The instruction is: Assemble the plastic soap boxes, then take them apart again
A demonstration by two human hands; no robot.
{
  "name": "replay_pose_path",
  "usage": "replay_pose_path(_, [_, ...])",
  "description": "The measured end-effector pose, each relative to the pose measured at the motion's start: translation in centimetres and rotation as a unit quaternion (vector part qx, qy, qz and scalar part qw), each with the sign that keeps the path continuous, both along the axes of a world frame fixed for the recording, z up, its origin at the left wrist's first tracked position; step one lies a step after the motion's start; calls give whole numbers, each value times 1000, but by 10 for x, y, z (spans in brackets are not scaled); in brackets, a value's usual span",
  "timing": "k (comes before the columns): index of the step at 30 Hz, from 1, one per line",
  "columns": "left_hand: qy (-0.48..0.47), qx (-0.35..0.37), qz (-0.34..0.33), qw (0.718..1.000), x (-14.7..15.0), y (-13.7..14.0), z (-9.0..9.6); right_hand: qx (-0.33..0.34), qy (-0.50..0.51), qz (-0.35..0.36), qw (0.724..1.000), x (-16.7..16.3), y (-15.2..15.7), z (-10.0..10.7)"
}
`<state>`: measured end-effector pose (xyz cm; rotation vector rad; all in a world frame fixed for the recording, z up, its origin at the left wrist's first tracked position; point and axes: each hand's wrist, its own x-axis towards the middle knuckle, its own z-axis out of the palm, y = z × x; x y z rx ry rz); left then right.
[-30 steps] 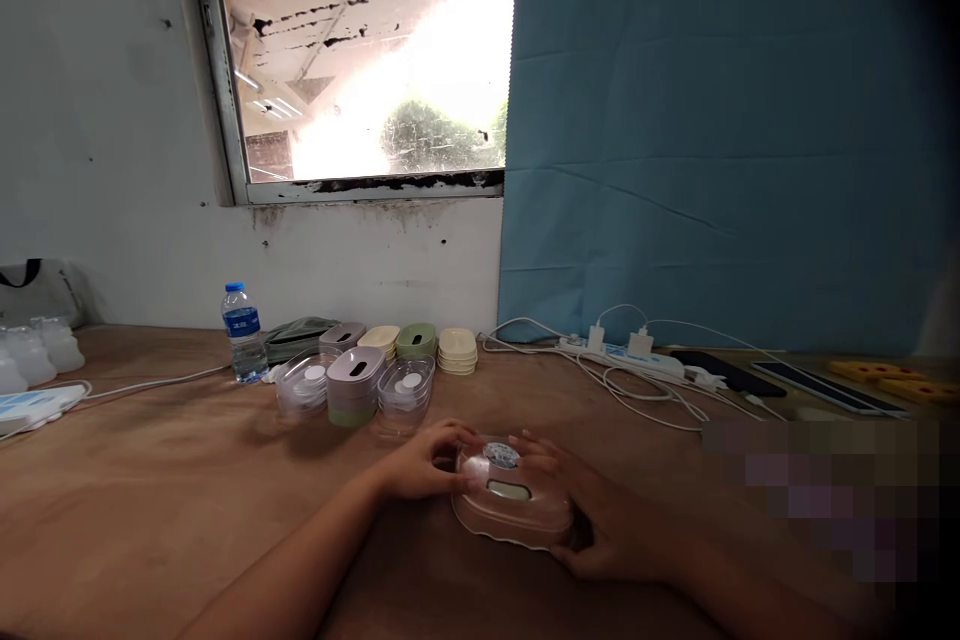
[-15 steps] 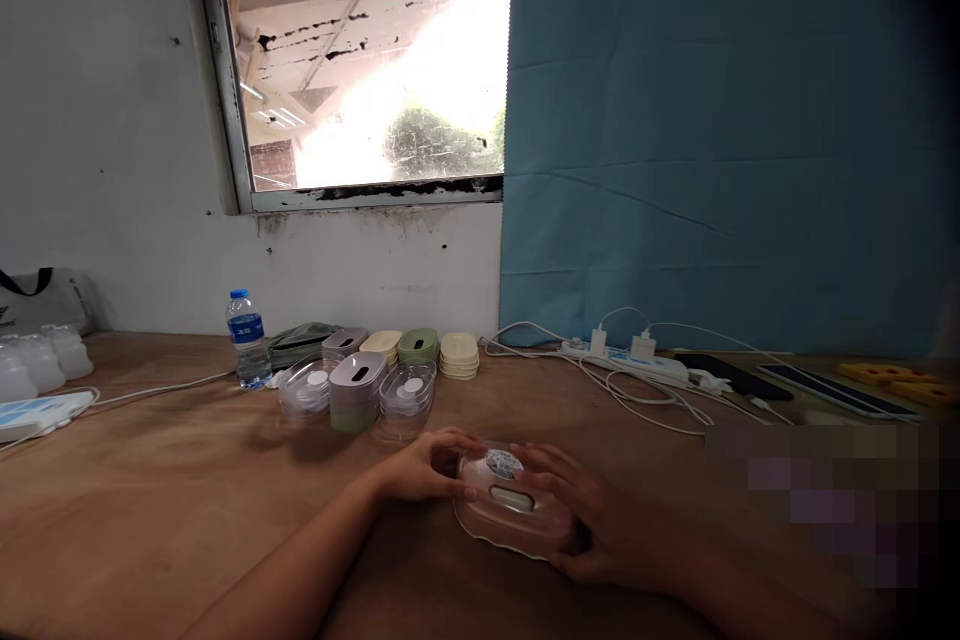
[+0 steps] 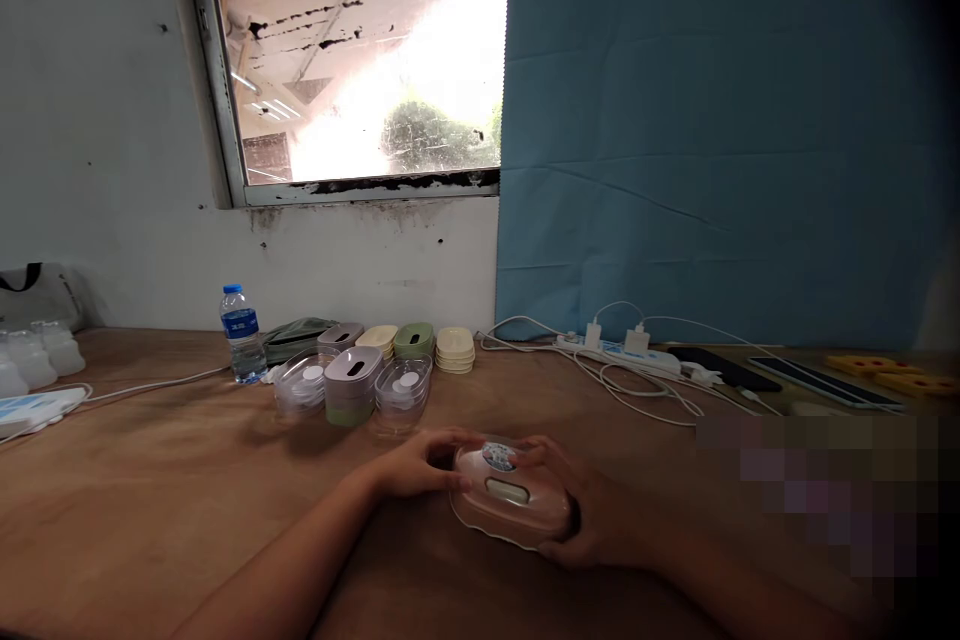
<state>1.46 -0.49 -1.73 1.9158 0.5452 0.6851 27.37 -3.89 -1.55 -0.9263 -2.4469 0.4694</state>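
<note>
With left hand (image 3: pixel 427 460) and right hand (image 3: pixel 581 510), holding pinkish box (image 3: pixel 517 516) by opposite sides, in front and well right of water bottle (image 3: pixel 241 332). Also right of bottle: clear containers (image 3: pixel 298 388) near, power strip (image 3: pixel 663 360) well apart.

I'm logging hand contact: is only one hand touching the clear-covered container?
No, the left hand touches the clear-covered container at its left side and the right hand at its right.

Window (image 3: pixel 364 50), eleven o'clock: admits daylight; glare burns white. Counter (image 3: pixel 187 490): lies dim, shadows soft. Clear-covered case (image 3: pixel 511 514), six o'clock: bears glossy highlights. Picture edge, two o'clock: fades black. Pixelated patch (image 3: pixel 817 485), four o'clock: hides detail.
</note>
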Motion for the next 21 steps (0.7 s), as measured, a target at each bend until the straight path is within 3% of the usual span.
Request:
replay_pose_path(3, [61, 90, 35, 993, 2, -5, 3, 0, 0, -9, 1000, 4, 3, -1])
replay_pose_path(5, [81, 146, 91, 982, 5, -5, 1, 10, 4, -52, 999, 6, 9, -6])
replay_pose_path(8, [82, 180, 184, 963, 8, -2, -6, 50, -8, -180, 982, 11, 25, -17])
replay_pose_path(11, [105, 188, 226, 950, 9, 3, -12, 144, -81, -295, 941, 19, 50, -24])
replay_pose_path(14, [131, 209, 255, 935, 7, 5, -13, 236, -152, -323, 904, 28, 80, -22])
replay_pose_path(21, [147, 247, 293, 912, 4, 7, -10, 249, -163, -387, 873, 40, 149, -16])
